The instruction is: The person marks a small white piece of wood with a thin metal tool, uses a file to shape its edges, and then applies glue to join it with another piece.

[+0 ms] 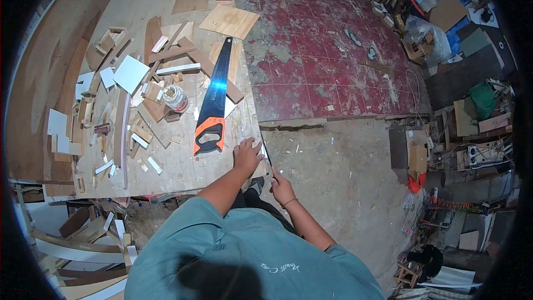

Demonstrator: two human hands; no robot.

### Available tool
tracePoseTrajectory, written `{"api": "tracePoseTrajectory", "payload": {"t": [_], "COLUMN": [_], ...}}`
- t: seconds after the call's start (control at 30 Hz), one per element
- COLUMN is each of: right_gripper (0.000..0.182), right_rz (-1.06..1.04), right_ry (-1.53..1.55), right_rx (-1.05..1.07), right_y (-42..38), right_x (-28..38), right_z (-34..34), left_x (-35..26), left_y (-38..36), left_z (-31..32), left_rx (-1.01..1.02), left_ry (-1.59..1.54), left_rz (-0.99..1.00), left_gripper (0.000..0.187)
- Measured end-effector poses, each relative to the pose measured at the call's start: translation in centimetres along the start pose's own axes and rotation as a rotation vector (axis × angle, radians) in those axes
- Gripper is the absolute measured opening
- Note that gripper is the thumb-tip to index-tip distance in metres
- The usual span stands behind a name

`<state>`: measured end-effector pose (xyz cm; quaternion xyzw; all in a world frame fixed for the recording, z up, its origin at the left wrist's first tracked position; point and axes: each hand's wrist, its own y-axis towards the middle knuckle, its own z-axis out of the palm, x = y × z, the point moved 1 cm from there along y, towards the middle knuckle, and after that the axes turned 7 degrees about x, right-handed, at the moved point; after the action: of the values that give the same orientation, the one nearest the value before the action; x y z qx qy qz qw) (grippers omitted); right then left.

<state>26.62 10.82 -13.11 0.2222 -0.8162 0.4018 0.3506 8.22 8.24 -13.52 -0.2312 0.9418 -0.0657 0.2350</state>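
Observation:
My left hand (247,154) presses down at the right edge of the workbench (183,175), its fingers on a small white piece (263,150) that is mostly hidden beneath them. Just off that edge, my right hand (283,189) is closed round the near end of a hand saw (266,147); its thin dark blade appears edge-on, running forward beside the white piece. A larger handsaw (216,89) with an orange and black handle lies on the bench ahead of my left hand. An opened glass jar (175,99) stands left of that saw.
Wood offcuts (161,55) and white-faced panels (131,74) crowd the bench's left and middle. Flat boards (229,21) lie farther away. Worn red floor (333,50) meets bare concrete (327,166) on the right. Boxes, cables and scrap line the right wall.

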Motion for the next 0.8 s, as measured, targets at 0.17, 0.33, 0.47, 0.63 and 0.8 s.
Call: {"api": "tracePoseTrajectory", "payload": {"t": [0.17, 0.33, 0.47, 0.63, 0.8], "right_gripper": [0.051, 0.049, 0.048, 0.046, 0.042], "right_rz": [-0.033, 0.099, 0.105, 0.076, 0.081], "right_ry": [-0.144, -0.473, -0.545, -0.603, -0.612], "right_rx": [-0.049, 0.057, 0.091, 0.186, 0.235], "right_y": [-0.5, -1.2, -0.9, 0.2, 0.9], "right_x": [2.1, 6.4, 7.9, 8.5, 9.9], "right_z": [-0.6, -2.1, -2.9, -4.4, -5.7], "left_x": [0.4, 0.2, 0.5, 0.2, 0.2], "left_y": [0.1, 0.2, 0.1, -0.1, 0.0], "left_z": [-0.3, -0.4, -0.1, -0.5, -0.7], "left_rx": [0.051, 0.053, 0.012, 0.006, 0.015], "left_ry": [0.005, -0.012, -0.036, -0.080, -0.096], "left_rz": [0.027, 0.008, 0.008, -0.011, -0.024], "left_gripper": [0.062, 0.062, 0.061, 0.061, 0.060]}}
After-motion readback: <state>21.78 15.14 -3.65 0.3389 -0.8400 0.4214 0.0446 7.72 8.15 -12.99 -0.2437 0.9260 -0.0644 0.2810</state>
